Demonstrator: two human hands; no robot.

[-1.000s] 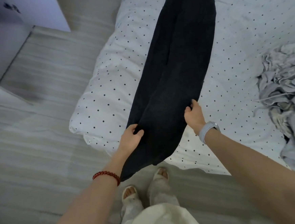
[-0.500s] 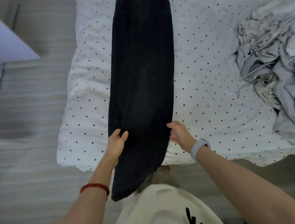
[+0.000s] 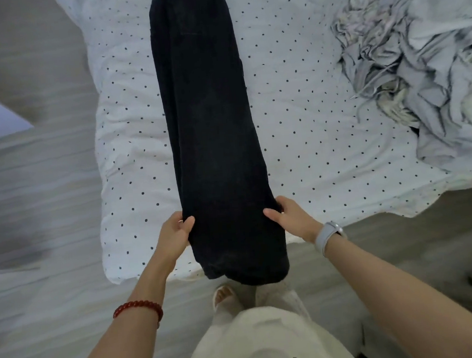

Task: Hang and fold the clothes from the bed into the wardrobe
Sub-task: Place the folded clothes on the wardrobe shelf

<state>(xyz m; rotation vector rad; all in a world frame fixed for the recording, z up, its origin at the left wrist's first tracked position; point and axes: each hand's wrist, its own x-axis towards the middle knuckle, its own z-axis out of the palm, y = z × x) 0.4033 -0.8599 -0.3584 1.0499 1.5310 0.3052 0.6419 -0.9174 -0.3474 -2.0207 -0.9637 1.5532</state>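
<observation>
Two hands, left hand [image 3: 175, 232] and right hand [image 3: 290, 217], grip one black garment [image 3: 211, 130].

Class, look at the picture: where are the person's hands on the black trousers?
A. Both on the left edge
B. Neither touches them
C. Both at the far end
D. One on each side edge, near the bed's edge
D: the left hand and right hand grip opposite side edges of the trousers near the edge of the bed.

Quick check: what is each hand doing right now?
Left hand: closed on the left edge of the black trousers.
Right hand: closed on the right edge of the same trousers.
</observation>
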